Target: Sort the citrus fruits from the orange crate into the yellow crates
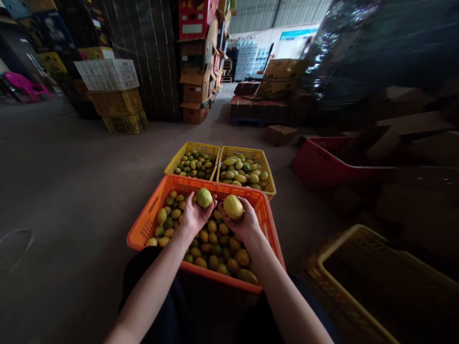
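Note:
My left hand (195, 212) is palm up, its fingers curled round a green fruit (204, 197). Close beside it on the right, my right hand (244, 217) holds a larger yellow fruit (233, 207). Both hands are above an orange crate (147, 224) that contains many yellow and green fruits (212, 238). Touching the far side of that crate are two yellow crates, the left one (172, 162) with small green and yellow fruits and the right one (271, 184) with larger, mostly yellow-green ones.
At the lower right stands a yellow crate (337, 243), with a red crate (315, 167) beyond it. Stacked crates (116, 102) are at the back left. Cardboard boxes (195, 91) rise at the back centre, and a small carton (281, 134) lies on the floor.

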`<action>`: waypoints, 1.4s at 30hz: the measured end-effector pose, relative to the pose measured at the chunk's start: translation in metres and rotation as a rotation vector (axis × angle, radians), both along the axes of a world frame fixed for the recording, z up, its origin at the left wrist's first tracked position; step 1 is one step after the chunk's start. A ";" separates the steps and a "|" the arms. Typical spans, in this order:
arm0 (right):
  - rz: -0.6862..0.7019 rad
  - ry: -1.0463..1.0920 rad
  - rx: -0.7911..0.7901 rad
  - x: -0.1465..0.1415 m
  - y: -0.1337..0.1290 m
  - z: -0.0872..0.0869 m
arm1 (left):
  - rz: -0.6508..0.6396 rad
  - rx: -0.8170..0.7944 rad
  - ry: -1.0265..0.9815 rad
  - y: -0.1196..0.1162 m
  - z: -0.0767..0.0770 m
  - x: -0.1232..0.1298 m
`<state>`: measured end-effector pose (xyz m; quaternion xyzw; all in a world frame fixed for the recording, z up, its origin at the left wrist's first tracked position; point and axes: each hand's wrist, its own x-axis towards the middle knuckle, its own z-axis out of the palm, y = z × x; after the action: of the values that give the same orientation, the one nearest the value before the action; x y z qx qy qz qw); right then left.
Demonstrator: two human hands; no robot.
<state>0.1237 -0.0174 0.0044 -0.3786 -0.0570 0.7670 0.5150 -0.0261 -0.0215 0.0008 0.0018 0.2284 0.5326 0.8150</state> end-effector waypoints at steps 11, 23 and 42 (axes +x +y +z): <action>-0.007 0.025 0.067 0.000 0.003 0.004 | -0.051 0.143 0.197 -0.001 0.004 0.003; -0.323 -0.685 0.531 -0.009 -0.005 -0.007 | 0.362 0.332 0.775 0.002 -0.015 0.013; -0.287 -1.134 0.912 -0.006 -0.014 0.001 | 0.364 0.565 0.889 -0.005 -0.005 0.005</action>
<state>0.1173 -0.0309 0.0054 -0.4687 -0.5771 0.2790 0.6078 -0.0206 -0.0268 -0.0045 0.4052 0.3953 0.6533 0.5027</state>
